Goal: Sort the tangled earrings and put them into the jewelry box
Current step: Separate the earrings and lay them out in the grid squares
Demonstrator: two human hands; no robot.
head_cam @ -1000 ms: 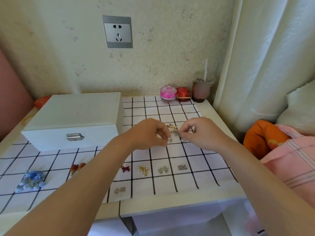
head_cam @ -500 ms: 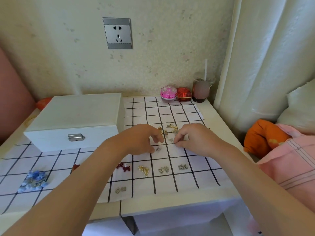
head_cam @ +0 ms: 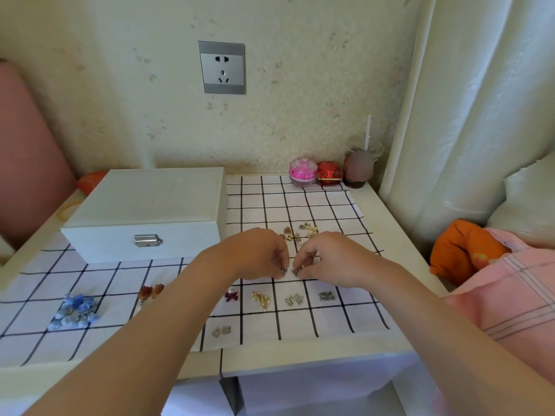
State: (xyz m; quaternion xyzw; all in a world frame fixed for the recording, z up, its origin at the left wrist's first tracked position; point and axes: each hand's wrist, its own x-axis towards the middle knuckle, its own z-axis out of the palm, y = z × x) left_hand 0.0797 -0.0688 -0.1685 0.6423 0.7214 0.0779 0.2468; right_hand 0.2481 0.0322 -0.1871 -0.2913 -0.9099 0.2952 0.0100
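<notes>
L hand [head_cam: 258, 253] pinches a small earring [head_cam: 282, 273]; R hand [head_cam: 333, 259] pinches a second earring [head_cam: 295, 271], both right of jewelry box [head_cam: 144, 211]. Tangled pile [head_cam: 298, 231] just beyond fingertips, also box's right.

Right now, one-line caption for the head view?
Left hand and right hand each pinch a small earring over the checked cloth; jewelry box closed at left.

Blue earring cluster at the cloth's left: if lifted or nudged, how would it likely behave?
The blue earring cluster looks like small pieces heaped loosely, so it would probably lift floppily, perhaps tangled together. It seems light for its size; a push would likely slide or scatter it across the checked cloth rather than roll it.
</notes>
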